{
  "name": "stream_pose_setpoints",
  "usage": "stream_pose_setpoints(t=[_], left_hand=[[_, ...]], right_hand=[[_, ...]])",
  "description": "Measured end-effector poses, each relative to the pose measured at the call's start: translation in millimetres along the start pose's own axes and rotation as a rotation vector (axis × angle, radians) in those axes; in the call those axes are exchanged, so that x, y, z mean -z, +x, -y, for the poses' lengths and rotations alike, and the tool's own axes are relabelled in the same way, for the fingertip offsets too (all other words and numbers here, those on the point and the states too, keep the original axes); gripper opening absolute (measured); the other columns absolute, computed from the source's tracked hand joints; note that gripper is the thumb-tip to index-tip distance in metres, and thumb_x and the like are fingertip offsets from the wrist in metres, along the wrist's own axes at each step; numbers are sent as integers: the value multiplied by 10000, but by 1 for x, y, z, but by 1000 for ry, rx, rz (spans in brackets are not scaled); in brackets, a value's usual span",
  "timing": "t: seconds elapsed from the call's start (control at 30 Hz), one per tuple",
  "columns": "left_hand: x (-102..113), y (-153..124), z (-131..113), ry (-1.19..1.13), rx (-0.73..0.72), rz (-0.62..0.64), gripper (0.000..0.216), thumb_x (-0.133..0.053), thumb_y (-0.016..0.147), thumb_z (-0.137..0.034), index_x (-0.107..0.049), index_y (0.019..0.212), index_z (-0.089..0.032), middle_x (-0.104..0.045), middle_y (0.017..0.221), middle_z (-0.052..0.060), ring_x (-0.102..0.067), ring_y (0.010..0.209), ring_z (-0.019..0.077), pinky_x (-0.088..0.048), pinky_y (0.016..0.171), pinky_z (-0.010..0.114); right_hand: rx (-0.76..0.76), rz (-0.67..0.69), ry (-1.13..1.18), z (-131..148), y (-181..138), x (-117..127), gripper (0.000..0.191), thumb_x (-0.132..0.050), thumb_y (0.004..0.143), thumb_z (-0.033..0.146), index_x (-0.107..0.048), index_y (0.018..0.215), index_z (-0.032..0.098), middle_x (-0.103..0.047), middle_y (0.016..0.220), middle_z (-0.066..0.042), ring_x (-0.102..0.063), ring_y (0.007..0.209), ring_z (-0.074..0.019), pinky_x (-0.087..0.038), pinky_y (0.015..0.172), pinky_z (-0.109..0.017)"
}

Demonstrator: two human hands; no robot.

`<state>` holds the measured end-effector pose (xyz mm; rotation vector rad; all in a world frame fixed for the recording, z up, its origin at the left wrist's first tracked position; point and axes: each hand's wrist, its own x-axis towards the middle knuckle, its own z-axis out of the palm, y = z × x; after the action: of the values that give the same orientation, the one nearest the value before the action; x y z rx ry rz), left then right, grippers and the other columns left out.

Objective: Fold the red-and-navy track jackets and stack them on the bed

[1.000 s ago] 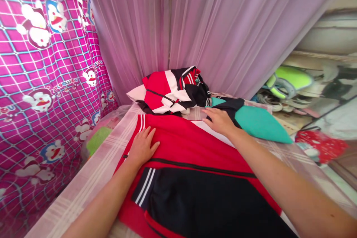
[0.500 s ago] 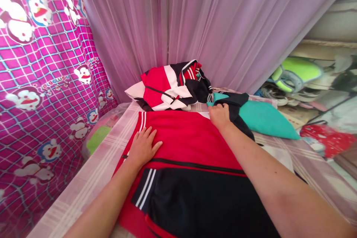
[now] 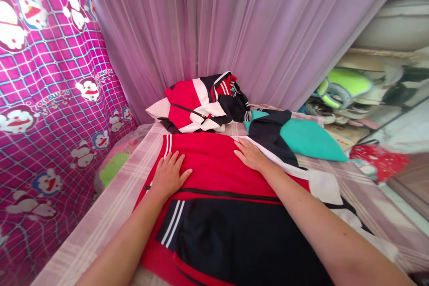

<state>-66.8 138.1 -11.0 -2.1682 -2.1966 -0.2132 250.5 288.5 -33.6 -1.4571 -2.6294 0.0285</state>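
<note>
A red, black and white zip jacket [image 3: 208,165] lies spread out in front of me, its black zip running across. One dark sleeve [image 3: 214,228] with a white-striped cuff is folded over the near half. My left hand [image 3: 168,174] rests flat on the red cloth by the striped hem, fingers apart. On the far edge of the red panel, by the white strip, lies my right hand [image 3: 248,154], fingers stretched out and holding nothing. Beyond it, the other dark sleeve [image 3: 271,134] lies across a teal cloth piece [image 3: 308,138].
A crumpled red, white and black jacket [image 3: 197,105] is heaped behind, against the purple curtain [image 3: 234,22]. A pink patterned curtain [image 3: 63,98] hangs at left. Shelves at right hold shoes [image 3: 345,87] and a red bag [image 3: 382,161]. Checked cloth [image 3: 110,214] covers the surface.
My right hand has let go of the dark sleeve and come back toward me onto the red panel. My left hand stays in place. The view has shifted slightly to the right.
</note>
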Motion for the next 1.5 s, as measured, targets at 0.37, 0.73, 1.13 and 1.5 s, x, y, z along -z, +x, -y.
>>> stream_pose_setpoints(t=[0.37,0.73,1.13,1.5], left_hand=[[-5,1,4,-9,-12,-19,661,-465,926,-591,-502,1459,-202,-443,1559,140,-375,1449,333,-316,1167,551],[-3,2,5,18,-33,-25,654,-446,927,-585,-523,1438,-186,-475,1534,146,-395,1433,338,-336,1152,546],[-8,6,12,47,-61,-46,652,-451,921,-568,-530,1430,-169,-473,1534,147,-389,1437,338,-359,1145,541],[-6,5,9,71,-45,-30,667,-423,931,-572,-500,1457,-170,-444,1552,161,-390,1433,348,-355,1140,544]], right_hand=[[15,-44,55,14,-7,22,515,-380,991,400,-610,1374,145,-524,1490,-133,-468,1390,-249,-336,1186,-384],[-742,-200,42,-76,-103,82,381,-473,929,411,-744,1081,192,-770,906,-96,-709,854,-266,-502,682,-322],[-803,-161,-134,-102,-90,81,379,-431,964,332,-714,1155,167,-762,988,-153,-694,958,-286,-486,772,-342],[-696,-305,-165,-83,-112,74,403,-425,957,272,-670,1253,150,-756,1020,-153,-698,949,-300,-522,827,-392]])
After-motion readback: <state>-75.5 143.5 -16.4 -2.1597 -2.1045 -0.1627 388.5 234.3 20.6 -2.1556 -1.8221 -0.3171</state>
